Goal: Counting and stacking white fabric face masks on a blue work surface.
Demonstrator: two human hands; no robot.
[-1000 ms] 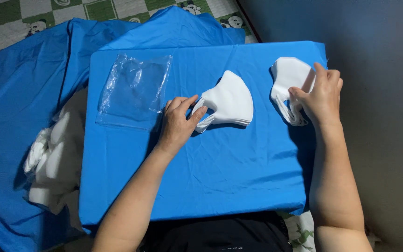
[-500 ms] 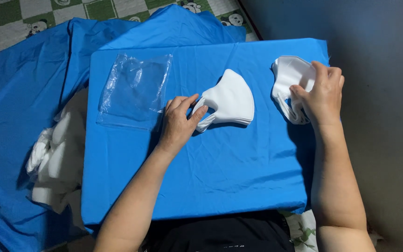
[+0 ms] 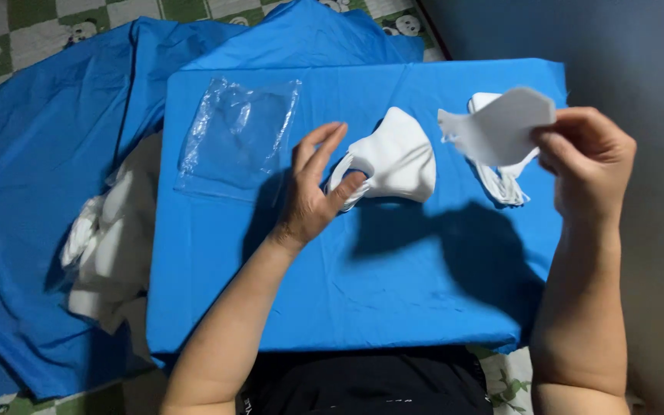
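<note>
Closest to me, at six o'clock, my dark lap tucks under the near edge of the blue cloth-covered board, which gives me a flat, taut surface to work on. My left hand sits just past the middle of it, fingers loosely spread and lifted, only the thumb resting against the near edge of the stack of white masks — enough, I judge, to keep the stack from sliding. My right hand, out at three o'clock, is raised off the board and pinches a single white mask by its right end between thumb and fingertips, so it hangs flat and clear of the cloth. Under it lies a second small pile of white masks (mostly hidden by the held one), its ear loops trailing toward me. Toward eleven o'clock a clear plastic bag lies flat and empty on the cloth. Off the board at nine o'clock, a heap of white fabric rests on a loose blue sheet — and beyond that, green-checked floor.
</note>
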